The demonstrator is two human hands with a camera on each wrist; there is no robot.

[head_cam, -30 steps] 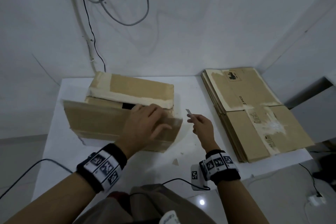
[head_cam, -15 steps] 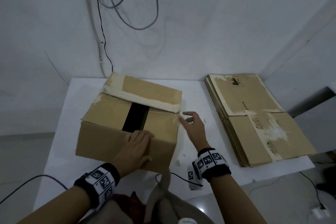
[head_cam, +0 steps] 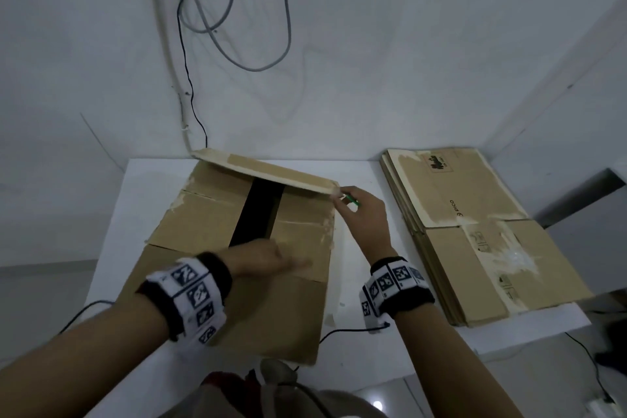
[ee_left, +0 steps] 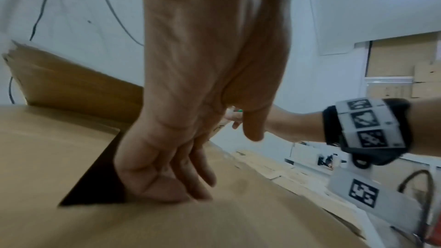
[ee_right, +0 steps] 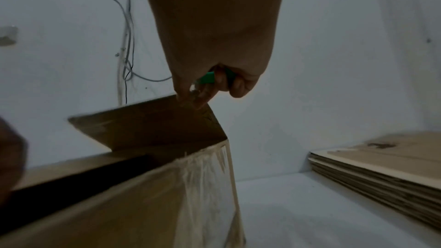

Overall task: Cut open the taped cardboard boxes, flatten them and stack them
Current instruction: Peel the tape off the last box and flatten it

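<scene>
The cardboard box (head_cam: 217, 227) sits on the left half of a white table (head_cam: 359, 339), up against the far edge. Its top is partly open, with a dark gap down the middle between two flaps. The far flap (head_cam: 268, 171) is tipped up a little. The right hand (head_cam: 361, 214) pinches the right corner of that flap with thumb and finger, and its other fingers are curled round a small green cutter (ee_right: 210, 78) (only a bit of green shows). The left hand (head_cam: 261, 258) lies on the near flap with its fingers straight and pressing down, right at the near end of the dark gap; it holds nothing.

On the right half of the table is a stack of flat boxes (head_cam: 475, 231), well apart from the open box. The top one has torn pale tape marks on it.

The table stands in a corner of plain white walls (head_cam: 373, 61). Grey and black cables (head_cam: 234, 27) hang down the wall behind the box. A thin black cord (head_cam: 339, 331) runs across the table near the front edge.
</scene>
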